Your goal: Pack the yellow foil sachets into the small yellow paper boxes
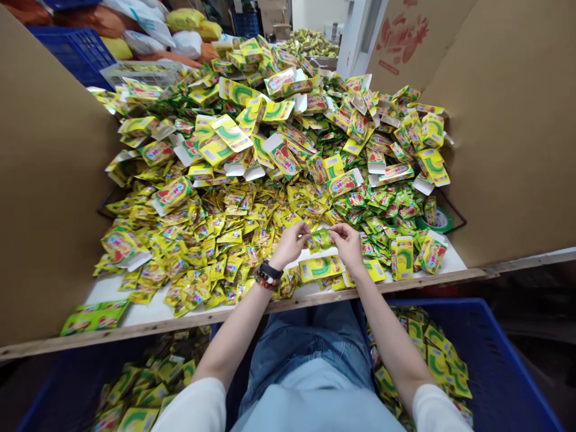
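Note:
Between my two hands, a green packet [321, 240] is stretched just above the front of the table. My left hand [291, 243] pinches its left end, and my right hand [347, 245] pinches the right end. Right below them lies a flat yellow-green box [320, 268], with another box [374, 271] partly behind my right wrist. Small yellow sachets [243, 228] are heaped to the left of my hands. Green sachets [382, 207] lie to the right. Behind these rises a big pile of open yellow boxes [279, 114] with white flaps.
Cardboard walls [49, 180] [508, 144] flank the table. Below its wooden edge [180, 321] stand a blue crate [504, 360] on the right and another on the left, both holding filled boxes. A green tape roll [443, 221] sits at right; green packets [95, 317] lie front left.

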`<state>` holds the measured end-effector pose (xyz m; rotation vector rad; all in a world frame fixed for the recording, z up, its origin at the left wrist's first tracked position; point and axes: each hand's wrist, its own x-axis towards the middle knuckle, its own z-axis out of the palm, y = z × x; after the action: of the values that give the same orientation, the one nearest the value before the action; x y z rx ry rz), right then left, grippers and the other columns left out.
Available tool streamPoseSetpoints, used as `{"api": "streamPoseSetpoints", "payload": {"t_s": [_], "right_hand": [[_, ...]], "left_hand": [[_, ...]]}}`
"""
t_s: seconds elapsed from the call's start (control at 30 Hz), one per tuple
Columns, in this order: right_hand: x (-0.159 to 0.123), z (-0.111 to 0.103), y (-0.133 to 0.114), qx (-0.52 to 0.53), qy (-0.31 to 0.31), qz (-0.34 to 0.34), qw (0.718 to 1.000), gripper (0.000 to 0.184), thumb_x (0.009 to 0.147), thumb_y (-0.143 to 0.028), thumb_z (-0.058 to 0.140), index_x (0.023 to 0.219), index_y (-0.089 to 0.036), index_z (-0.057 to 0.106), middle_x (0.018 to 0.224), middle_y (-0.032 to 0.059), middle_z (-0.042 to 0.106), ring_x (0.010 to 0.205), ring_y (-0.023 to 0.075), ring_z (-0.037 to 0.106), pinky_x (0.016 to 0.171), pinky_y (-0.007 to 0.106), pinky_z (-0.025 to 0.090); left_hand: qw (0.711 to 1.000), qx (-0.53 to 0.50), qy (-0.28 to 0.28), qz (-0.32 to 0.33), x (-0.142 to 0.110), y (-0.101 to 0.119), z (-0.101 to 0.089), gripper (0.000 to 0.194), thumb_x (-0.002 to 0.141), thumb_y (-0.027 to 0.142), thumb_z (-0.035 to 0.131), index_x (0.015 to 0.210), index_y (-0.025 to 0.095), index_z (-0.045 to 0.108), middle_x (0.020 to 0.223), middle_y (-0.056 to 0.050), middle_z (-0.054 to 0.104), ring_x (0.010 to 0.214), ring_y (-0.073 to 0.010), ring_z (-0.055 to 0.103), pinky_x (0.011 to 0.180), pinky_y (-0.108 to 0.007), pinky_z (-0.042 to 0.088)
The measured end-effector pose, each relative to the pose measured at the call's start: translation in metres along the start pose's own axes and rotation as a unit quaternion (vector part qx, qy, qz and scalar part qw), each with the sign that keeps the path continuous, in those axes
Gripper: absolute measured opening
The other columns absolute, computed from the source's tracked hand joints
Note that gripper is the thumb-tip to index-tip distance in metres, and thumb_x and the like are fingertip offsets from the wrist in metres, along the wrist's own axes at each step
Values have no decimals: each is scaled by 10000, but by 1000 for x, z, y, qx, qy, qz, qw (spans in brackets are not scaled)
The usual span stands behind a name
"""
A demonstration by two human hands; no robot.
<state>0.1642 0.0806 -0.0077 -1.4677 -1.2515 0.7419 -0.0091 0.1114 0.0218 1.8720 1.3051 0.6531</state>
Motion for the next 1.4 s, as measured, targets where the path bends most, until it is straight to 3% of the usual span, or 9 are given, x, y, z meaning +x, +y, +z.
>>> {"api": "streamPoseSetpoints", "payload": {"t_s": [0.2,0.4,0.5,0.6,0.7,0.87,1.03,1.2,1.4], "right_hand": [[-15,8,-11,18,33,-12,999,200,828,-389,557,859,-196,598,777,20,658,706,167,606,661,279,467],[-31,4,-27,3,84,-43,996,175,854,-371,556,883,-202,593,770,15,632,709,169,594,684,295,465],[-35,-10,-30,83,3,6,996,302,803,-422,637,1010,-204,612,772,6,641,692,164,599,647,287,484],[-38,-36,-24,159,-122,65,978,371,703,-452,743,955,-193,661,750,6,664,661,160,600,637,291,502],[-44,-64,-11,139,-25,74,987,360,653,-436,791,886,-190,670,681,-21,627,612,140,557,628,282,480],[-61,-86,1,71,81,41,993,299,766,-428,709,959,-210,641,762,-26,603,649,127,523,661,269,445],[-73,-74,-9,76,97,37,992,269,826,-418,660,1001,-220,611,684,-57,522,575,110,455,602,243,408],[-75,-43,-36,165,139,-40,976,167,858,-359,633,957,-233,587,950,18,642,853,159,612,782,296,485],[-73,-39,-52,64,-3,-114,991,105,905,-263,545,959,-242,633,955,37,667,975,200,621,852,333,494]], "left_hand": [[959,-280,31,-26,-22,14,6,149,866,315,548,950,197,514,784,19,551,573,-76,546,564,-224,551],[939,-333,83,-18,-29,25,19,380,722,446,749,928,189,559,904,-7,601,635,-83,557,519,-179,465],[936,-341,85,5,-32,28,27,370,709,416,767,921,172,585,924,-27,620,670,-98,577,553,-195,462],[958,-279,48,38,-44,29,33,288,830,390,652,1023,187,583,894,-27,632,683,-124,601,614,-246,501],[994,-37,34,95,-61,26,39,381,823,289,664,1177,211,547,1076,-81,623,965,-224,615,816,-370,529],[947,299,-52,103,-72,14,44,317,802,81,583,1107,166,581,1098,-131,609,1024,-283,573,843,-421,502],[936,332,28,109,-65,12,30,394,897,108,416,1279,173,487,990,-96,621,887,-231,595,785,-358,481],[943,290,90,134,-76,18,27,515,903,412,515,1359,198,409,988,-67,596,831,-213,605,703,-306,470],[968,177,155,92,-93,11,41,530,727,339,689,1205,191,514,1004,-65,650,896,-246,645,721,-322,501]]}}
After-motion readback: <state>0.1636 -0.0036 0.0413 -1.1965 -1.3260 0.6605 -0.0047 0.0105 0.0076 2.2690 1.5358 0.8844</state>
